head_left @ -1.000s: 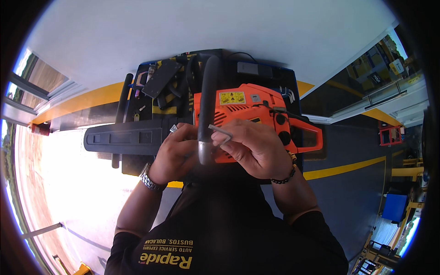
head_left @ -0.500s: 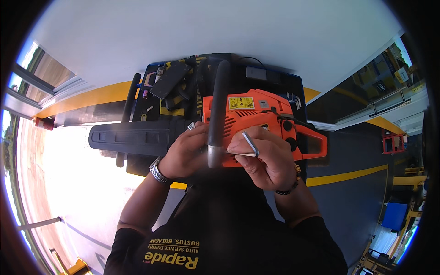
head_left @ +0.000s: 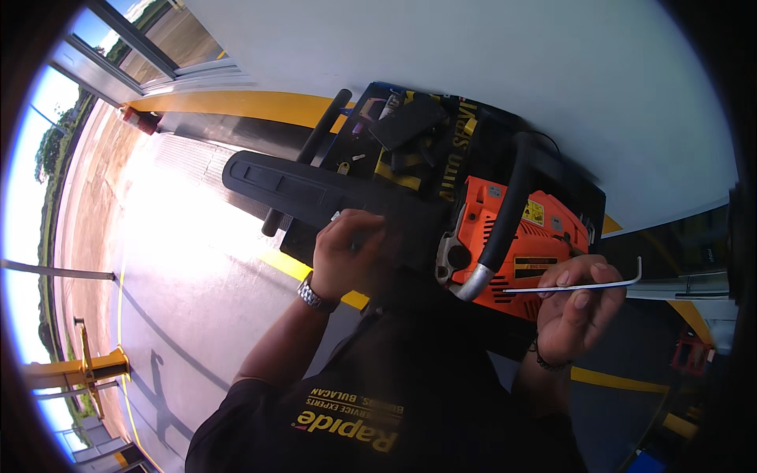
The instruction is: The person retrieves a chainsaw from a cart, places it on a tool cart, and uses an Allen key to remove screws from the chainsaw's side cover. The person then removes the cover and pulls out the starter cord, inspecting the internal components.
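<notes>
An orange chainsaw lies on a black-covered table, its black front handle arching over the body. A black bar cover extends to the left. My right hand grips a silver L-shaped hex key near the saw's lower side; its long arm points left, across the orange housing. Beside the cover's inner end, my left hand has its fingers curled at a dark, blurred part. Whatever those fingers hold is too smeared to name.
A dark flat device, a small metal piece and other small items lie on the table's far left. A black bar stands along the table's left side. Beyond the table is a pale wall.
The view has turned, so the saw now sits further right and tilted. My right hand has moved away from the front handle with the hex key. My hands are wider apart.
</notes>
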`<action>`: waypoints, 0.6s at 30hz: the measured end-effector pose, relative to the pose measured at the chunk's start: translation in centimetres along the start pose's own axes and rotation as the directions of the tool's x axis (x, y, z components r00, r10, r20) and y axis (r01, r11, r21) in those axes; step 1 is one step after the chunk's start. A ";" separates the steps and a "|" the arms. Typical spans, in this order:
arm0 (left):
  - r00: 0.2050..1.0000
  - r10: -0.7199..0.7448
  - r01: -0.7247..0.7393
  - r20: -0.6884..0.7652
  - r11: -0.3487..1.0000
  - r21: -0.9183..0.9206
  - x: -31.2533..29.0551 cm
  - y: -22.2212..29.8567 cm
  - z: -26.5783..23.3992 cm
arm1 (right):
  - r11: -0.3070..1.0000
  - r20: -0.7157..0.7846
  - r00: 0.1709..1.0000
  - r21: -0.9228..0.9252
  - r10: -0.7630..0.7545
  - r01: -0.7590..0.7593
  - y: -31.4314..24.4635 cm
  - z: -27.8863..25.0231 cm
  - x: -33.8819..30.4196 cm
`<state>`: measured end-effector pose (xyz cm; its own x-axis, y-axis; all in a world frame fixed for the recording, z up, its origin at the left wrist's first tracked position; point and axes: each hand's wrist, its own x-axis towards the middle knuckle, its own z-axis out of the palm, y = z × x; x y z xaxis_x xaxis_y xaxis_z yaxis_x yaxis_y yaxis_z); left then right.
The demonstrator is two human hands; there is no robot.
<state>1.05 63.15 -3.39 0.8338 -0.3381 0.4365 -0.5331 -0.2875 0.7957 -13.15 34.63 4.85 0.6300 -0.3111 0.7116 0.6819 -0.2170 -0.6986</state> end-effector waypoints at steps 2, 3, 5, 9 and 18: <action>0.972 -0.215 0.230 -0.098 0.957 0.179 -1.5 -2.8 -3.1 | 0.999 -0.040 0.999 0.006 0.036 -0.036 0.1 -0.3 -1.0; 0.903 -0.396 0.417 -0.164 0.901 0.122 -2.4 -4.4 -4.7 | 0.999 -0.060 0.997 0.013 0.051 -0.050 0.1 -0.4 -1.1; 0.872 -0.416 0.458 -0.259 0.879 0.132 -4.4 -8.4 -8.1 | 0.992 -0.081 0.989 0.008 0.126 -0.126 0.2 -0.2 -1.2; 0.892 -0.335 0.431 -0.305 0.833 0.346 -7.7 -11.2 -10.6 | 0.981 -0.101 0.976 0.031 0.192 -0.190 0.4 -0.1 -1.1; 0.954 -0.002 0.173 -0.301 0.822 0.543 -10.1 -11.5 -8.1 | 0.979 -0.045 0.978 0.036 0.203 -0.201 0.5 -0.3 -1.0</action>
<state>-0.05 77.12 -13.57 0.8392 -0.0525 0.5413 -0.3722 -0.7811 0.5013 -13.55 34.54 3.75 0.7381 -0.3895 0.5509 0.5539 -0.1164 -0.8244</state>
